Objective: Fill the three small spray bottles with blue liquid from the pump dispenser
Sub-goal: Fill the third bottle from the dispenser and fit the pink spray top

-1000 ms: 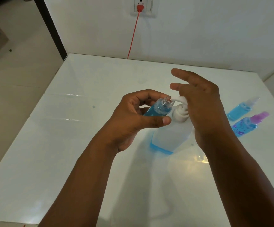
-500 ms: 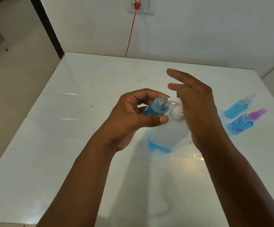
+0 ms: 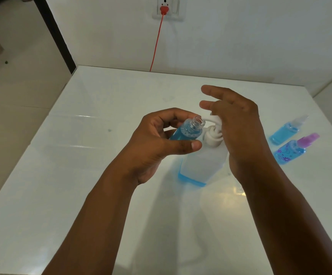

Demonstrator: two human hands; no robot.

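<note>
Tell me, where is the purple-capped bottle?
The purple-capped bottle lies on the table's right side, just nearer than the clear-capped bottle.

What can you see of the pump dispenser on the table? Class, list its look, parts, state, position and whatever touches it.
The pump dispenser is a squarish, translucent, plastic-looking bottle standing upright on the white table. Only a shallow layer of blue liquid shows at its base. On top sit a white ribbed collar and a white pump head whose spout points left into the open neck of the small spray bottle held tilted by the left hand. The right hand rests on the pump head, fingers extended.
</note>
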